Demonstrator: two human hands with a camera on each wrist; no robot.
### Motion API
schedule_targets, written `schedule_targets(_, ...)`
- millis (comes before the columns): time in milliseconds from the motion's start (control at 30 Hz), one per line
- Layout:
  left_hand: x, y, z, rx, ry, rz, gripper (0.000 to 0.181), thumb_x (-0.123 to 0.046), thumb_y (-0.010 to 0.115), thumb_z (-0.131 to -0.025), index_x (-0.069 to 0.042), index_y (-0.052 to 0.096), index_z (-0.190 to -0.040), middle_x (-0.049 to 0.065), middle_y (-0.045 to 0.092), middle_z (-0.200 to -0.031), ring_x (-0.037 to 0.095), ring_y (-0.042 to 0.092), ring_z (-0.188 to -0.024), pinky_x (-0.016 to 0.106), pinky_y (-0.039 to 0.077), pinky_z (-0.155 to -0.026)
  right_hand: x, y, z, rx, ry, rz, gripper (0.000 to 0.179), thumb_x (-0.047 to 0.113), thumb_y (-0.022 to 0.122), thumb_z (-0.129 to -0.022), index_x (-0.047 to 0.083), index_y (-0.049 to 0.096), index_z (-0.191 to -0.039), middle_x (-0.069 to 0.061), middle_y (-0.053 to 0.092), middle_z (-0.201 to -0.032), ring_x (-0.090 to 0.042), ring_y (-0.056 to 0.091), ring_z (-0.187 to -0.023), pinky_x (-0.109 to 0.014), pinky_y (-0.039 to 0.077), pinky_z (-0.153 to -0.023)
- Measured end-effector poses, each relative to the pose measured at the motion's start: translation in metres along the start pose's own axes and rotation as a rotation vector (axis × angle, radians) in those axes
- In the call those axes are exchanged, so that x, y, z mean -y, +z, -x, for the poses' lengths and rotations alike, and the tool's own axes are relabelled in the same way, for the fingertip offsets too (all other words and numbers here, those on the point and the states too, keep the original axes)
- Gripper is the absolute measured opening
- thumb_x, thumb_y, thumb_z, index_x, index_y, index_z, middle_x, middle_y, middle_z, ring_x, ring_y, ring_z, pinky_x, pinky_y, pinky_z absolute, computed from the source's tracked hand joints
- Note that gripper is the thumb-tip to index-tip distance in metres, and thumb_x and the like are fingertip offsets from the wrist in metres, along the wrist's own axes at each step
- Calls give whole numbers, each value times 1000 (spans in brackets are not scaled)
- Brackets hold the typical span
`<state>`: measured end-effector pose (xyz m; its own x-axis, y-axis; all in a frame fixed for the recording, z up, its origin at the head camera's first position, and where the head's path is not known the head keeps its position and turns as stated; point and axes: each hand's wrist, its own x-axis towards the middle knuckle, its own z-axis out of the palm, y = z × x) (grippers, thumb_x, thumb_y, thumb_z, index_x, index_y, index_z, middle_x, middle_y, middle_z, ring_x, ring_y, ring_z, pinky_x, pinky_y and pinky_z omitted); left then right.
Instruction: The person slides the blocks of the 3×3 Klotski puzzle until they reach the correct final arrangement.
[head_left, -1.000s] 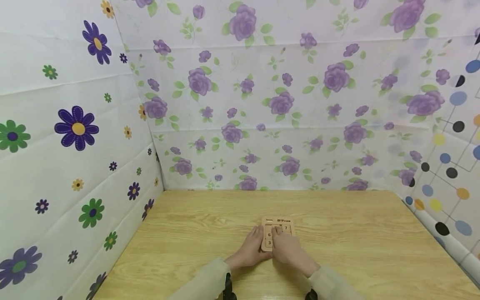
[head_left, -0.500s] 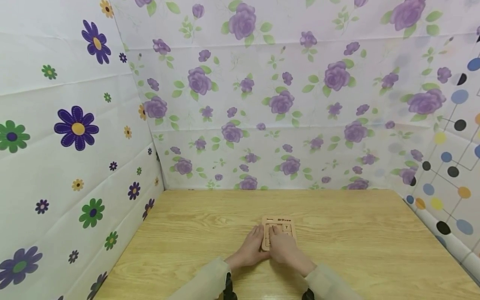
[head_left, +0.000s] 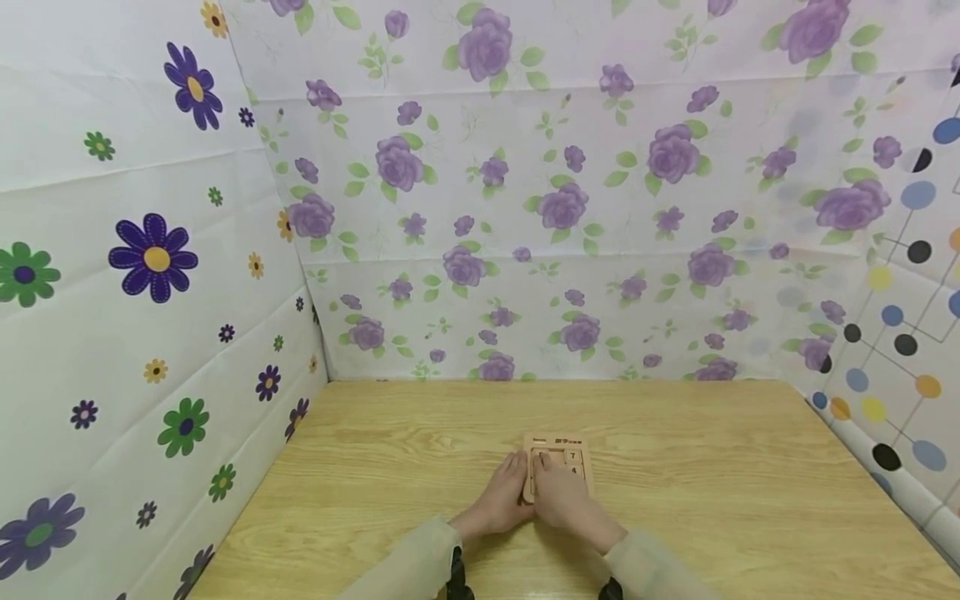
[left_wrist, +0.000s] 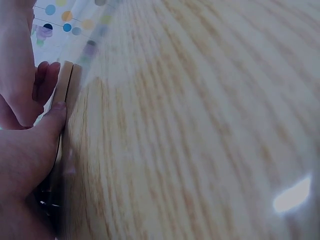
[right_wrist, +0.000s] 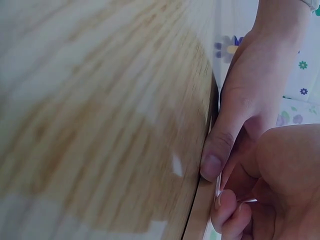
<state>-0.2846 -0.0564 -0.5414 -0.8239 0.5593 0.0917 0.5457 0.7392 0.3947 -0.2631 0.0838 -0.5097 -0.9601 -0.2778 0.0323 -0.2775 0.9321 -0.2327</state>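
A light wooden number slide puzzle (head_left: pixel 587 442) lies flat on the table. At its upper right a tile marked 7 (head_left: pixel 573 456) shows, while most other tiles are hidden under my right hand (head_left: pixel 564 496). My left hand (head_left: pixel 499 498) grips the frame, fingers along its left side and thumb against the near edge; the left wrist view shows that thumb (left_wrist: pixel 56 116) against the puzzle's edge (left_wrist: pixel 62 87). The right hand's extended fingertips touch the tiles on the left part of the board. In the right wrist view its other fingers (right_wrist: pixel 235 215) are bent.
The wood-grain table (head_left: pixel 375 450) stretches around the puzzle on all sides. Behind it hangs a cloth with purple roses (head_left: pixel 562 208). A flower-print cloth (head_left: pixel 112 333) stands at the left and a dotted cloth (head_left: pixel 900 367) at the right.
My right hand has shifted slightly to the left over the tiles, uncovering more of the right column. The left hand and the puzzle frame stay about where they were.
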Motion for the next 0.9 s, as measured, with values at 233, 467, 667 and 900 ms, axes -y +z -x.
schedule_targets(233, -2, -2, 2, -8, 31, 13, 86, -32, 68, -90, 15, 23, -146, 32, 25, -153, 43, 23, -145, 52, 26, -118, 3, 0, 0, 9, 0, 33, 54, 19, 56, -94, -6, 44, -140, -24, 45, -146, -19, 57, -68, -26, 42, -44)
schedule_targets(467, -1, -1, 2, -7, 21, 20, 88, -35, 68, -90, 13, 21, -147, 30, 24, -155, 41, 21, -146, 52, 25, -119, 2, -1, 1, 11, 0, 9, 54, 17, 54, -95, -7, 42, -142, -24, 43, -147, -15, 50, -56, -24, 38, -42)
schedule_targets(667, -2, -2, 3, 2, 6, 26, 89, -35, 68, -90, 13, 21, -148, 29, 23, -155, 40, 21, -146, 50, 24, -119, -1, -3, 2, -17, -19, -23, 53, 12, 52, -93, -9, 42, -141, -26, 44, -146, -17, 53, -57, -28, 45, -46)
schedule_targets(900, -3, -1, 4, -5, -15, 64, 93, -40, 67, -89, 12, 19, -148, 29, 21, -156, 41, 19, -147, 51, 21, -120, -7, -3, 4, -31, 18, 7, 53, 13, 52, -92, -7, 44, -141, -24, 47, -143, -22, 55, -70, -32, 48, -50)
